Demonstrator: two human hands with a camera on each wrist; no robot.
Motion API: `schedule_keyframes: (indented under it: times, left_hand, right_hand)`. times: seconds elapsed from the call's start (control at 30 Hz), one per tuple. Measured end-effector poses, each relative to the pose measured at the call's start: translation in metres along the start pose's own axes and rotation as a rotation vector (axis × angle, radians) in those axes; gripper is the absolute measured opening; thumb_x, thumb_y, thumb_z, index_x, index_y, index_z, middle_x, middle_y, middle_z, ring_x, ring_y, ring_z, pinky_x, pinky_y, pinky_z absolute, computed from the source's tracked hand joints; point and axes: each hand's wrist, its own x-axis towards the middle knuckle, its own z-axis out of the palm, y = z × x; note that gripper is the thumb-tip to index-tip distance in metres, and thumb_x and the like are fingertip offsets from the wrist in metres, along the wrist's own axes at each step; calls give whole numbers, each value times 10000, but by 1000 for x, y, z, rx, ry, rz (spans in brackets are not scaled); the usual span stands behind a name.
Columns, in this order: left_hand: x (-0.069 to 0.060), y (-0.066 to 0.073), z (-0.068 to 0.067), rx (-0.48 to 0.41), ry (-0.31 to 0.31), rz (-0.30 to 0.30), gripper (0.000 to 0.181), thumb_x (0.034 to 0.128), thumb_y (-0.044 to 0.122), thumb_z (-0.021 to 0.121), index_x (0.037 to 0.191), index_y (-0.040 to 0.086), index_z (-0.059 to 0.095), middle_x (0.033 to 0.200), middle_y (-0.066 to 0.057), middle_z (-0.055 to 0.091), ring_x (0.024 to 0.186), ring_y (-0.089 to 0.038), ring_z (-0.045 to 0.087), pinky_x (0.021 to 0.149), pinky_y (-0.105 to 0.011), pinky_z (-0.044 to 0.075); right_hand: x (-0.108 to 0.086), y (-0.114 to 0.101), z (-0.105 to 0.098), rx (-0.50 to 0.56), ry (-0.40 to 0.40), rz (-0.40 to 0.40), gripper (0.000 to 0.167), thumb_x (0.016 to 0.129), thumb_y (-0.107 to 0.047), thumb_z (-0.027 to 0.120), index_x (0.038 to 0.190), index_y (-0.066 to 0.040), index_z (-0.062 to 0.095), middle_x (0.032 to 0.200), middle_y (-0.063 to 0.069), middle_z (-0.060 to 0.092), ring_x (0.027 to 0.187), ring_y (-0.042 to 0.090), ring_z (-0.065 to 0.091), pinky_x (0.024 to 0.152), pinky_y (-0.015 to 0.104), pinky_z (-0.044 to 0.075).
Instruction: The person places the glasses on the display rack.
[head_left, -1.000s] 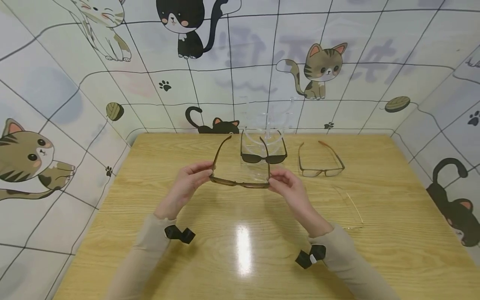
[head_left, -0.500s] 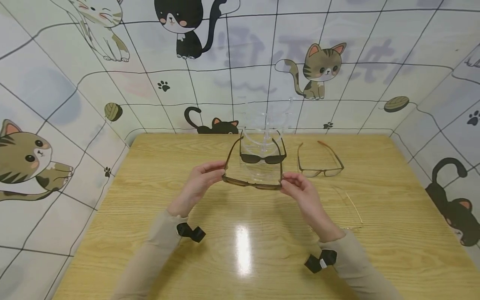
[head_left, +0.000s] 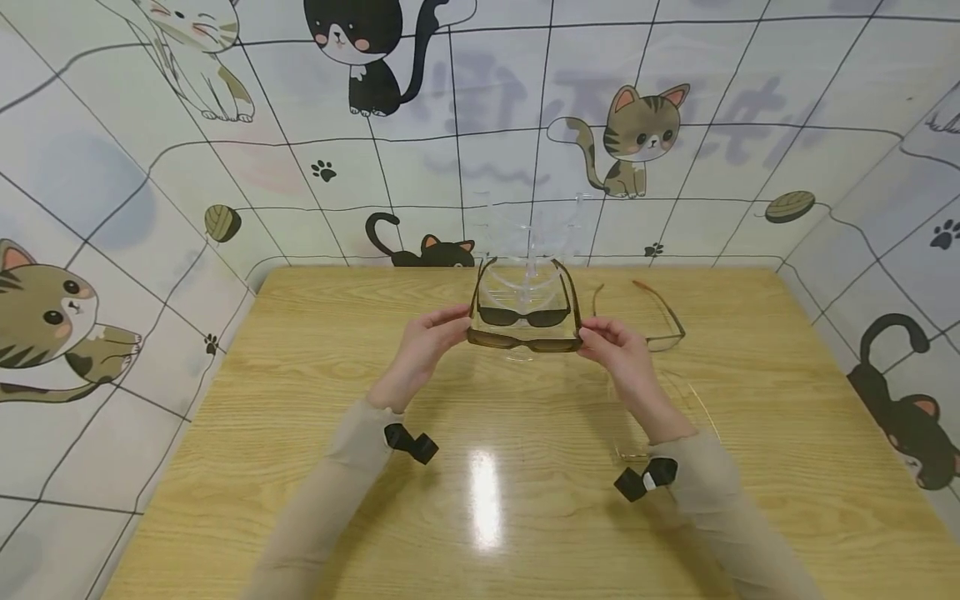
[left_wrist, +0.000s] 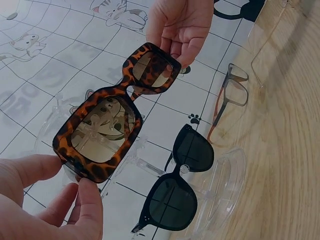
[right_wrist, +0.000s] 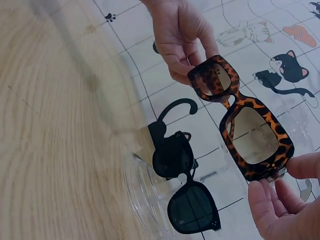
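Observation:
Tortoiseshell sunglasses (head_left: 524,342) (left_wrist: 131,90) (right_wrist: 238,102) hang level above the table, temples pointing to the back. My left hand (head_left: 423,350) (left_wrist: 55,200) pinches their left hinge corner, and my right hand (head_left: 626,371) (right_wrist: 292,195) pinches the right one. Just behind them, black sunglasses (head_left: 523,317) (left_wrist: 172,200) (right_wrist: 192,205) sit on the low tier of a clear display stand (head_left: 529,275) (left_wrist: 235,180) (right_wrist: 137,190). The stand's upper arms stand behind the held pair, with no glasses visible on them.
Brown-framed glasses (head_left: 678,321) (left_wrist: 235,92) lie on the wooden table (head_left: 300,500) right of the stand. Thin gold-rimmed glasses (head_left: 705,408) lie nearer, partly behind my right forearm. A cat-patterned backdrop (head_left: 487,158) rises behind and along both sides.
Both hands have carried the tortoiseshell sunglasses to the right and then slightly toward the back, so they now line up with the stand. The view has shifted slightly.

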Motion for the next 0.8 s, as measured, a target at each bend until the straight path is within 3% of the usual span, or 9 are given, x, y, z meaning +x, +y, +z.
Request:
schedule_keyframes:
  times: [0.13,0.33,0.47,0.8]
  left_hand:
    - [9,1,3,-18,26,8,381,904,21,600,1265,-76,527,1301,-212,507,979,-173,614,941,-289,472]
    - [22,1,6,-51,64,13,375,902,8,598,1259,-84,529,1306,-205,509,880,-101,615,940,-289,471]
    - [31,4,7,-59,93,5,350,897,7,605,1236,-64,556,1205,-134,582,831,-76,616,918,-272,482]
    - [54,11,11,-115,143,-10,351,889,-1,608,1229,-70,558,1060,-62,606,785,-80,606,858,-241,497]
  right_hand:
    - [14,-2,-2,-18,4,22,346,949,-100,549,1197,129,468,954,-8,567,818,58,601,802,217,530]
    - [35,-2,-2,-38,30,51,407,950,-108,548,1246,152,447,998,43,554,781,38,610,781,190,526]
    - [45,-3,-2,-43,30,72,411,952,-115,542,1258,142,448,987,17,540,768,33,604,776,179,523]
    - [70,-9,1,-57,63,87,340,949,-108,524,1208,108,485,946,9,520,755,62,562,813,212,515]
